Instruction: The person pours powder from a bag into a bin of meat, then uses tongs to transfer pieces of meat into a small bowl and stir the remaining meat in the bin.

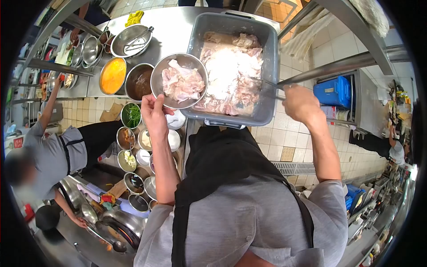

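My left hand (155,113) grips the near rim of a round metal bowl (156,80), thumb at the edge. Pieces of raw chicken (183,82) lie in it. The bowl overlaps the left side of a large grey plastic tub (270,89). More raw chicken (249,58) fills the tub, its middle washed out by glare. Closed around metal tongs (268,82), my right hand (300,103) is at the tub's right wall, and the tongs reach over the rim toward the meat.
Left of the bowl stand a pot of dark sauce (141,82), a bowl of orange liquid (113,76) and a steel bowl with utensils (131,40). Several ingredient bowls line the counter below, including green vegetables (131,115). A co-worker (66,153) holds a ladle at lower left.
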A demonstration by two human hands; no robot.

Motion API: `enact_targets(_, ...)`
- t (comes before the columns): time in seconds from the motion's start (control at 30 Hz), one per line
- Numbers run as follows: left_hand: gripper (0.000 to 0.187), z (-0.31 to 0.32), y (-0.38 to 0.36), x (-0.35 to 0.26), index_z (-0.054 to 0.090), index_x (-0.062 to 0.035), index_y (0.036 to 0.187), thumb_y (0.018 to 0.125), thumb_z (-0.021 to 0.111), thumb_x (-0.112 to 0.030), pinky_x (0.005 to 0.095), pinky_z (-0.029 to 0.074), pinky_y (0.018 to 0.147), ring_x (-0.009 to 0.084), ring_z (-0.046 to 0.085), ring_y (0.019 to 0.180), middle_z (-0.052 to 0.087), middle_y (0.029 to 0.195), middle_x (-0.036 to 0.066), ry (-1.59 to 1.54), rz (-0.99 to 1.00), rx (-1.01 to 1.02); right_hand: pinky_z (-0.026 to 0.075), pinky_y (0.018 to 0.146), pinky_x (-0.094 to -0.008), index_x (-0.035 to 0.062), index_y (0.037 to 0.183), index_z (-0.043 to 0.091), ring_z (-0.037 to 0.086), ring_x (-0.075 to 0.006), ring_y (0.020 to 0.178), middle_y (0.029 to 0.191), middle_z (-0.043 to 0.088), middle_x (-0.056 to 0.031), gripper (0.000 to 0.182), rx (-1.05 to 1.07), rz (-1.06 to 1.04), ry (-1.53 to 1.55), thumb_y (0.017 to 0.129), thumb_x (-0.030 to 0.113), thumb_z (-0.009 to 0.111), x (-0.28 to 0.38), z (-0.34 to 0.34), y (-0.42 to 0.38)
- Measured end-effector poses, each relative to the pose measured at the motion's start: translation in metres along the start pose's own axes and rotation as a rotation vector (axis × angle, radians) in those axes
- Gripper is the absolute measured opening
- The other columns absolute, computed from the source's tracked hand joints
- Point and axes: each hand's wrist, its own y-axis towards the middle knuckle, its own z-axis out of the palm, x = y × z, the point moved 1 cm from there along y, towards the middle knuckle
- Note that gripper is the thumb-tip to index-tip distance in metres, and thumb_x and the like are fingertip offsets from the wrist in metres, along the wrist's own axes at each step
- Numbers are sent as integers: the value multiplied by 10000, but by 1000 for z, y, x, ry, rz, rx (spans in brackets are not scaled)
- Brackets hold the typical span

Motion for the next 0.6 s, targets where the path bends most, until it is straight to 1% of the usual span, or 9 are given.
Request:
enact_targets(0.03,192,0,0,1,506,-52,935,1022,674,-81,262,487,435,137,587,504,594,804,56,-4,1,-1,602,919,-495,-20,1166,735,726,-431,1076,1123,747,-249,287,28,-19,-24,907,40,625,3,-1,-1)
enact_targets(0.13,163,-1,0,2,547,-51,957,1021,686,-106,255,483,479,151,634,561,665,797,69,-1,-6,8,607,915,-491,-31,1158,732,727,-422,1085,1117,746,-255,266,116,-79,-159,926,57,637,14,61,26)
enact_targets(0.2,165,2,0,-1,549,-50,958,1023,688,-109,253,480,478,150,635,559,668,801,70,-11,-6,23,599,927,-491,-50,1115,739,728,-413,1084,1109,745,-262,242,126,-49,-118,932,83,653,8,68,26)
enact_targets(0.23,165,2,-1,-2,549,-49,959,1023,688,-111,252,479,477,150,635,558,669,803,70,-18,-7,26,595,933,-492,-60,1093,743,728,-409,1084,1105,744,-266,237,132,-36,-101,935,96,661,6,68,24)
enact_targets(0.33,166,4,-1,-3,550,-45,957,1023,687,-109,252,479,476,148,638,562,669,803,71,-13,-22,28,574,950,-499,-88,1037,742,719,-416,1081,1083,735,-294,252,286,-196,-30,947,137,675,-11,20,7)
enact_targets(0.43,165,4,0,-1,550,-40,956,1021,686,-107,250,479,478,147,639,563,673,802,73,-6,-25,31,553,955,-508,-82,1036,741,702,-438,1083,1076,731,-292,285,188,-201,27,956,185,683,-29,19,9)
enact_targets(0.47,175,4,1,-1,532,-43,946,1022,680,-97,256,483,465,152,633,544,651,797,72,-6,-23,24,548,945,-512,-76,1037,740,690,-455,1082,1066,731,-289,301,114,-142,37,954,210,697,-28,16,6)
enact_targets(0.57,199,6,2,-1,495,-48,928,1023,667,-79,269,493,439,163,620,508,608,790,71,-2,-22,16,512,1000,-516,-22,1184,695,649,-454,1159,1154,712,-279,350,187,-58,14,981,262,667,-20,-1,2)
enact_targets(0.6,199,6,3,-1,495,-48,928,1024,667,-80,269,493,440,162,620,508,609,793,73,0,-21,19,517,994,-515,-28,1182,700,653,-451,1154,1151,714,-282,356,203,-117,39,972,258,672,-17,-1,3)
